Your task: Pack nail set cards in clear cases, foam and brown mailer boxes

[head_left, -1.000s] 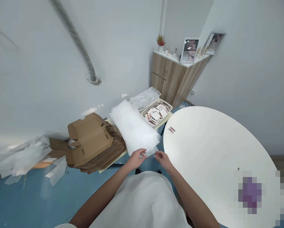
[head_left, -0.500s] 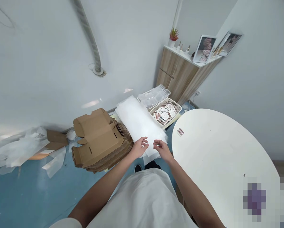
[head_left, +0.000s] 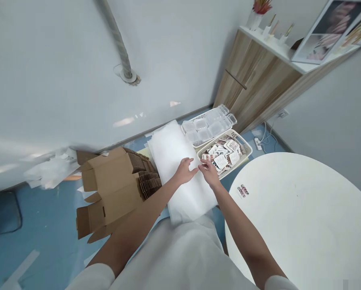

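A stack of white foam sheets (head_left: 171,147) lies in front of me, its near end by my shirt. Over its middle is my left hand (head_left: 185,171), fingers apart and holding nothing. Close by on the right, my right hand (head_left: 209,171) also has its fingers apart with nothing in them. Its fingertips come near the left one's and overlap the corner of a cream basket (head_left: 245,145) full of small printed cards (head_left: 221,161). Whether either hand touches the sheets I cannot tell. Behind that basket sits another one holding clear plastic boxes (head_left: 204,127).
Flattened cardboard boxes (head_left: 117,181) are piled to the left. A round white table (head_left: 289,209) stands at the right, with a small card (head_left: 242,191) near its edge. Beyond the baskets are a wooden cabinet (head_left: 259,76) and a power strip (head_left: 257,143) with cables on the floor.
My view has moved closer to the baskets and cabinet. Both hands have come forward along the white sheets, from the near end toward the card basket, still holding nothing.
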A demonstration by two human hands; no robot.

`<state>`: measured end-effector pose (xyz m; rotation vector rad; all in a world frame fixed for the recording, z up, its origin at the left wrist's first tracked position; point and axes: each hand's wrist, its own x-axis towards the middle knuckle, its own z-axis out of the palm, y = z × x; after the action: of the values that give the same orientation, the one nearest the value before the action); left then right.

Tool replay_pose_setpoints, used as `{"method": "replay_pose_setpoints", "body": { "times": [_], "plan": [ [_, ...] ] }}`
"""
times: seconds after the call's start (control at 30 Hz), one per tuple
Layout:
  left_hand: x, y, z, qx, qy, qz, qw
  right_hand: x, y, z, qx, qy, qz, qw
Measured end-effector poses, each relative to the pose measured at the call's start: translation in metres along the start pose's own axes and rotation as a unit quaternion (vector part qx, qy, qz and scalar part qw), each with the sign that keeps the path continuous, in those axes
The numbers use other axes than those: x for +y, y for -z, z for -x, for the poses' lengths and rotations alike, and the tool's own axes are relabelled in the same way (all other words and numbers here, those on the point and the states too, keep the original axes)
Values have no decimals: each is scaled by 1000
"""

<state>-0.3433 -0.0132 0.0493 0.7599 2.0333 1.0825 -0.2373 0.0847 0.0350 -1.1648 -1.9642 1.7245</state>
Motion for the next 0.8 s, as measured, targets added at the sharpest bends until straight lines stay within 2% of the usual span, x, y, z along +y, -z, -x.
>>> {"method": "replay_pose_setpoints", "body": {
  "times": [0.2,0.3,0.43,0.57,0.67,0.8],
  "plan": [
    [1,11,-78,93,28,1,995,1,-17,-78,6,77,111,991],
    [0,16,-105,111,26,-35,993,2,-23,-100,10,84,138,987],
    [-5,18,-132,120,18,-54,991,3,-28,-114,0,78,103,992],
    [-9,17,-145,114,37,-83,989,3,-32,-120,5,35,49,998],
    [-9,17,-143,133,13,-117,984,3,-36,-124,25,-8,10,1000],
    [-7,17,-134,152,-19,-146,977,6,-37,-129,54,-32,-31,998]
  ]
}}
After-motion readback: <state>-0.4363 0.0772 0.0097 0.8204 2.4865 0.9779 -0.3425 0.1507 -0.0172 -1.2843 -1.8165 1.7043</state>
